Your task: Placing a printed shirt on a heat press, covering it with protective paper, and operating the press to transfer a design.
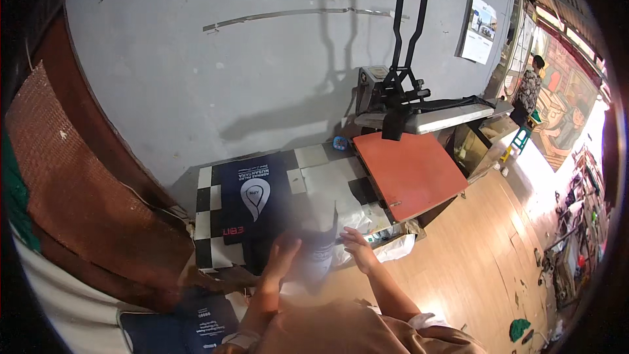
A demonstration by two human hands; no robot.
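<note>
My left hand (284,254) grips the left side of a dark printed sheet (319,250) with pale writing, either fabric or film. A hazy patch in the view blurs the sheet and partly hides my fingers. My right hand (359,250) is just off the sheet's right edge, fingers apart and holding nothing. Left of my hands, a folded navy fabric piece (253,177) with a white drop-shaped print and red lettering lies on a checkered table (204,216). White paper (319,177) covers the table beyond my hands.
A heat press (422,119) stands at the back right, its long handle (413,29) raised above an orange-red lower board (410,172). Dark printed fabric (206,317) lies low at the left. Across the wooden floor (491,216), a person (528,89) stands near a green stool (521,138).
</note>
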